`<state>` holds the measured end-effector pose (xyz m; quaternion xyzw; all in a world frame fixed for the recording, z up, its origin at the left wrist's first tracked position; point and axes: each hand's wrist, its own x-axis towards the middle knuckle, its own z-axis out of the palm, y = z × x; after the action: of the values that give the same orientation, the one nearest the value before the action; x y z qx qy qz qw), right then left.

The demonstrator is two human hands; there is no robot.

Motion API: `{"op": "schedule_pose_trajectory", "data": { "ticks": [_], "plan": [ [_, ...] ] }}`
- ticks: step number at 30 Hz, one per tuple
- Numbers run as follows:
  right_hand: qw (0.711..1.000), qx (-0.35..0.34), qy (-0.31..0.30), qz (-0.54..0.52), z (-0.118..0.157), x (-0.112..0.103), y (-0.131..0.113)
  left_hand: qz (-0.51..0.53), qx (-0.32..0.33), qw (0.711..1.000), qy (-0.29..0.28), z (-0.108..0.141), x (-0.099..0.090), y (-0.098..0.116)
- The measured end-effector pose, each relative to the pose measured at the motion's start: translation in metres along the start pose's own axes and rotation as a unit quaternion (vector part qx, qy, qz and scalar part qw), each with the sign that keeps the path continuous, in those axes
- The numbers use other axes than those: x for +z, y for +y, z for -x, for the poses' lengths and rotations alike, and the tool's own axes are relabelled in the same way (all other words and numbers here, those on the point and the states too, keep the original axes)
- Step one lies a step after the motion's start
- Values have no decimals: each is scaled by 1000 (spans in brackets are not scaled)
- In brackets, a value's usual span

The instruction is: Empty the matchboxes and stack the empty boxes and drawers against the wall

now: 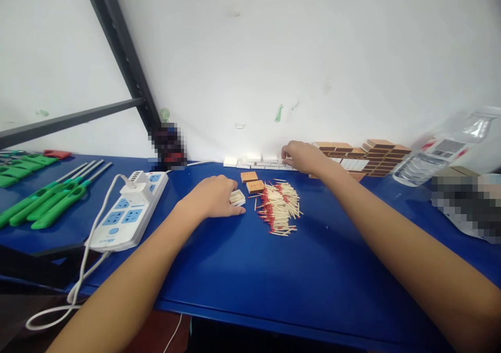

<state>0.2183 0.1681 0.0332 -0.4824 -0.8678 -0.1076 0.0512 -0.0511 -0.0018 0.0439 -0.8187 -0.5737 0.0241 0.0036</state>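
Observation:
My left hand (215, 196) curves its thumb and fingers around a small white matchbox tray (237, 198) filled with matches, resting on the blue table. Just right of it lie two orange matchbox sleeves (255, 187) and a loose heap of red-tipped matches (281, 207). My right hand (301, 156) reaches to the wall, where white matchbox trays (254, 160) are stacked in a low row. Its fingers are bent together at the right part of that row; whatever lies between the fingertips is hidden.
Stacked matchboxes (381, 157) stand behind my right forearm, with a clear plastic bottle (442, 149) to their right. On the left are a white power strip (129, 214) with cables and several green lighters (58, 201). A dark metal post (121, 45) rises at the back left.

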Motion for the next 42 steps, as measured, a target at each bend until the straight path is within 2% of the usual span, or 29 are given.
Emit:
{"op": "schedule_pose_trajectory", "data": {
  "ticks": [4, 8, 11, 14, 18, 23, 26, 29, 32, 35, 38, 42],
  "plan": [
    [1000, -1, 7, -13, 1, -10, 1, -1, -8, 1000, 2, 2, -2, 0],
    [998, 0, 31, -45, 7, -32, -2, -3, -7, 1000, -1, 2, -2, 0],
    [994, -10, 60, -94, 21, -48, -9, -5, 0, 1000, 3, 1, -2, 0],
    [988, -46, 66, -133, 47, -53, -17, -6, 9, 1000, 16, 0, -3, 3],
    [971, -89, 66, -213, 93, -42, -32, 2, 32, 999, 34, 3, -7, 11],
    [923, -118, 105, -350, 144, -19, -62, 71, 114, 989, 55, 9, -10, 32],
    [912, -147, 106, -369, 157, -13, -79, 116, 151, 980, 65, 11, -8, 44],
    [911, -164, 106, -365, 159, -11, -88, 134, 160, 976, 60, 12, -4, 51],
    [916, -169, 96, -352, 157, -8, -86, 138, 161, 975, 58, 11, 0, 51],
    [920, -188, 112, -325, 156, -8, -76, 135, 166, 975, 60, 10, 0, 49],
    [933, -191, 147, -269, 152, -11, -59, 117, 148, 980, 61, 9, -6, 43],
    [955, -146, 164, -202, 142, -9, -28, 96, 106, 988, 64, 6, -14, 31]
  ]
}}
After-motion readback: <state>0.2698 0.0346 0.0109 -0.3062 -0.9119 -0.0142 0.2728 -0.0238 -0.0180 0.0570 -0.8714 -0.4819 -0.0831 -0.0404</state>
